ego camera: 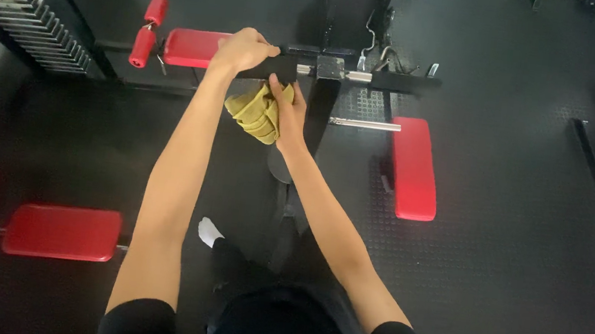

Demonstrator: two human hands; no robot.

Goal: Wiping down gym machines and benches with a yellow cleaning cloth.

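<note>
My left hand (244, 49) is closed around the black handle grip (279, 69) of a gym machine's bar, arm stretched forward. My right hand (288, 114) sits just below that grip and presses a crumpled yellow cloth (255, 110) against the underside of the bar. The bar runs right to a square metal block (330, 68) and on to a black crossbar (397, 81). A black upright post (318, 113) drops from the block.
Red padded benches stand at the back left (191, 47), at the right (414, 167) and at the near left (63, 231). Red roller pads (147, 30) and a weight stack (23, 16) are at the left. Dark rubber flooring (528, 238) surrounds them. My white-socked foot (209, 232) shows below.
</note>
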